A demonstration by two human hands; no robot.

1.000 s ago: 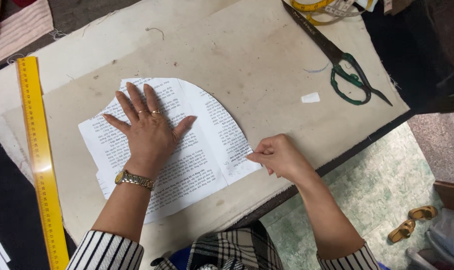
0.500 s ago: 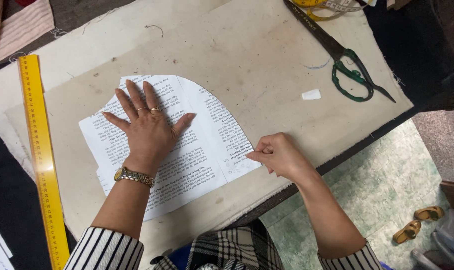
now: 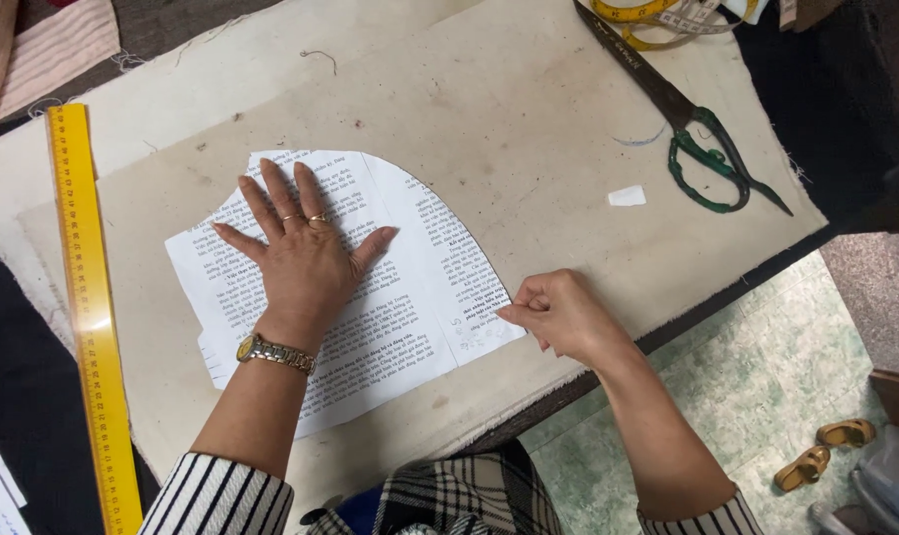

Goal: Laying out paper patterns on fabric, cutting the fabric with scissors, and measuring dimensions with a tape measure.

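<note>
A printed paper pattern [image 3: 420, 248] with a curved top edge lies on beige cloth [image 3: 528, 119] spread over the table. My left hand [image 3: 301, 253] rests flat on the paper with its fingers spread, pinning it down; it wears rings and a wristwatch. My right hand [image 3: 563, 317] sits at the pattern's lower right edge. Its fingers are pinched together with the tips touching the paper's border. Whether something small is held between them is hidden.
A yellow ruler [image 3: 88, 317] lies along the cloth's left side. Large scissors with green handles [image 3: 702, 149] and a yellow tape measure [image 3: 647, 15] sit at the far right. A small white scrap [image 3: 627, 195] lies near them. Sandals [image 3: 831, 451] rest on the floor.
Both hands keep their places on the pattern. Only the camera view has shifted slightly.
</note>
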